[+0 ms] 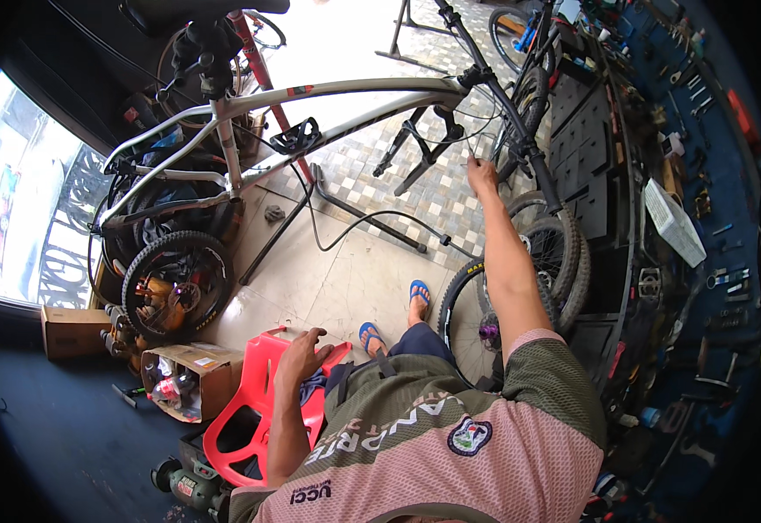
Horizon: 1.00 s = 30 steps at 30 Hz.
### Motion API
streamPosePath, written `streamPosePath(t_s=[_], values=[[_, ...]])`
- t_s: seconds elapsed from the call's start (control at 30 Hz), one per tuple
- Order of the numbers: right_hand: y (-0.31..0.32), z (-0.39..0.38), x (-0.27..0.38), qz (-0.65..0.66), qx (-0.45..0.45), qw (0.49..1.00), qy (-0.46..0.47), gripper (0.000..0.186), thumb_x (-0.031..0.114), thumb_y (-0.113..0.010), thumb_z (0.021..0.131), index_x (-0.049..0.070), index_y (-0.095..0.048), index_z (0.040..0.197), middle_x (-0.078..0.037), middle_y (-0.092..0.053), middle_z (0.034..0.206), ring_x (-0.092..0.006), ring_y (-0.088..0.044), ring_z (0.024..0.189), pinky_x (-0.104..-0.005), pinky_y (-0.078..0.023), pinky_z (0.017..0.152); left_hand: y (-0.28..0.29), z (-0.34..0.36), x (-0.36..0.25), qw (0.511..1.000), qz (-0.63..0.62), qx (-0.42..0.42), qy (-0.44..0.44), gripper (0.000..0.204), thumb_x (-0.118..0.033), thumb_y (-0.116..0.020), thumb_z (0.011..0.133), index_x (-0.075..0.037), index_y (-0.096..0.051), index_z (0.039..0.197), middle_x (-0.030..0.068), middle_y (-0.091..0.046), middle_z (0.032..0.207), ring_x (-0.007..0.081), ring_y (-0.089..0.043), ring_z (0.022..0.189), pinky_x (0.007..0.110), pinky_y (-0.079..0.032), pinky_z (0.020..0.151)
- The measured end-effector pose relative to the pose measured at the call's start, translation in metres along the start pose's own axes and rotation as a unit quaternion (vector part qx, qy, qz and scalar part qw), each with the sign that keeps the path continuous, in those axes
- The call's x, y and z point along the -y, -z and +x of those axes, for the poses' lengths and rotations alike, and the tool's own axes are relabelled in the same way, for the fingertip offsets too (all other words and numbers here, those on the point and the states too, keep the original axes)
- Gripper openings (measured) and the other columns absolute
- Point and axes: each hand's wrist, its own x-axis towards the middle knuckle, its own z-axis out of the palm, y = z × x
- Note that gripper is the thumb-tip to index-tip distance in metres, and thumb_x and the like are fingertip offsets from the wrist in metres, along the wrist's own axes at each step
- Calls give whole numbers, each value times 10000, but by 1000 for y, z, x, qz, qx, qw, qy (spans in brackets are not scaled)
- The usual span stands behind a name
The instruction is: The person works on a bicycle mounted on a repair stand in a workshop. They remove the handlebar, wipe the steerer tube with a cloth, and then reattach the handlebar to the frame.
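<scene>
Okay, the right grip (482, 176) is up at the front of the bike, fingers curled together; too small to tell whether they close on a thin cable or on nothing. Left grip (304, 353) is loose and open, just by the red chair (256, 370). Main thing, the bike frame (354, 85), spans ahead of both grips, mostly left of the right one, near the red-post stand (263, 61). Handlebar (511, 115) sits just ahead of the right grip; fork (412, 179), no wheel in it, is just left.

Handling guess: frame is rigid, moderately heavy, awkwardly long; smooth paint could slip. Best hold is the top tube, mid-span, ahead of the left grip. Handlebar probably swings with the fork, so steady it close to the stem. Long black cable (395, 212), left of and nearer than the right grip, looks springy, kinks easily; pinch lightly near its end.
</scene>
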Motion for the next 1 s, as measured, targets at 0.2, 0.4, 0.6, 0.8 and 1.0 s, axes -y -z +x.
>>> streamPosePath(t_s=[0.2, 0.4, 0.6, 0.8, 1.0], values=[[-43, -29, -9, -156, 188, 965, -100, 592, 567, -554, 995, 28, -773, 1109, -254, -768, 1025, -413, -756, 909, -478, -580, 856, -1, -10, 2, 1000, 5, -16, 20, 488, -373, -720, 965, -55, -619, 1321, 234, -704, 1209, 390, -677, 1154, 492, -550, 952], [-83, -14, -9, -135, 152, 978, 48, 523, 505, -552, 1009, 55, -766, 1170, -249, -735, 1198, -463, -682, 1146, -538, -541, 984, -5, -16, 4, 998, 7, 7, 68, 492, -380, -714, 967, -50, -624, 1321, 244, -698, 1239, 405, -664, 1179, 498, -540, 976], [-111, -8, -8, -125, 126, 984, 22, 517, 480, -541, 1011, 43, -763, 1172, -266, -738, 1165, -449, -688, 1143, -536, -544, 986, -6, -14, -10, 997, -17, -5, 74, 491, -344, -725, 967, -14, -627, 1317, 235, -708, 1233, 386, -682, 1156, 470, -542, 981], [-124, -15, 53, 6, 164, 986, -5, 474, 438, -541, 1037, 14, -748, 1082, -170, -725, 774, -308, -694, 579, -442, -557, 578, -13, -15, -17, 996, -24, -14, 86, 506, -375, -720, 974, -29, -623, 1330, 230, -707, 1245, 389, -680, 1160, 469, -542, 975], [-151, 23, 45, 31, 126, 988, -86, 511, 455, -506, 1028, 25, -780, 1046, -209, -762, 844, -337, -741, 626, -444, -603, 632, -4, -4, -26, 995, -33, -15, 96, 508, -388, -710, 983, -29, -619, 1330, 238, -706, 1229, 385, -681, 1157, 466, -545, 963]])
